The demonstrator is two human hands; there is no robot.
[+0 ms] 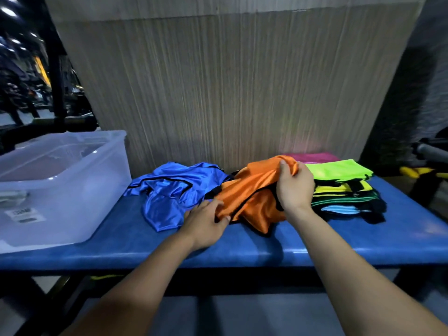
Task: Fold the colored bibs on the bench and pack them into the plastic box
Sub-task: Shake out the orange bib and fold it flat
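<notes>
Right of the plastic box [80,166], both your left hand [206,221] and right hand [294,185] pinch the orange bib [252,190]; it looks limp, slippery; grip its hems.

Dim indoor light overall. Ceiling lamps [9,12] glow far left, streaked. Soft sheen on blue bib [169,187] and orange bib [252,190]; faint glare on plastic box [72,170] rim. Motion blur smears wood-grain panel [230,93] and right edge. Wide-angle bending at edges. Near forearms soft, underside of bench [242,251] in shadow.
</notes>
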